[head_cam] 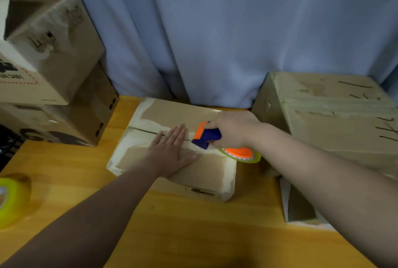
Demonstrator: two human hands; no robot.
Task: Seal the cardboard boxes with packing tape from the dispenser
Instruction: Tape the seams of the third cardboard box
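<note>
A flat cardboard box point(150, 115) lies in the middle of the wooden table, its two top flaps meeting at a dark centre seam. My left hand point(172, 151) lies flat on the box top with straight fingers across the seam. My right hand point(232, 130) grips the orange and blue tape dispenser point(206, 136), whose blue front end sits on the seam just right of my left fingertips. Its yellowish tape roll point(241, 154) hangs over the box's right side. Pale old tape covers the box edges.
Two stacked cardboard boxes point(53, 56) stand at the back left. A large taped box point(336, 112) fills the right side, with an open box point(299, 207) under my right forearm. A spare yellow tape roll point(10, 201) lies at the left edge. A blue curtain hangs behind.
</note>
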